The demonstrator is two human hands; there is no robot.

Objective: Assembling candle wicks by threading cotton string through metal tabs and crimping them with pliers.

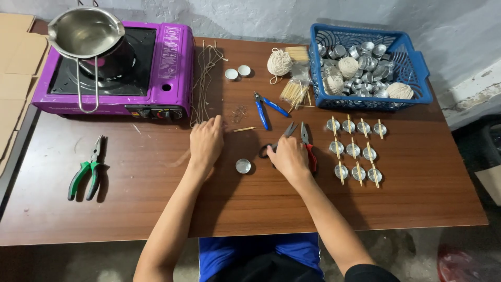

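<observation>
A white rectangular printed label point(170, 37) sits on the purple portable gas stove point(172, 78), upper left of the frame. Small clear plastic packets point(301, 73) lie upper centre, beside the blue plastic basket point(417, 68).
</observation>
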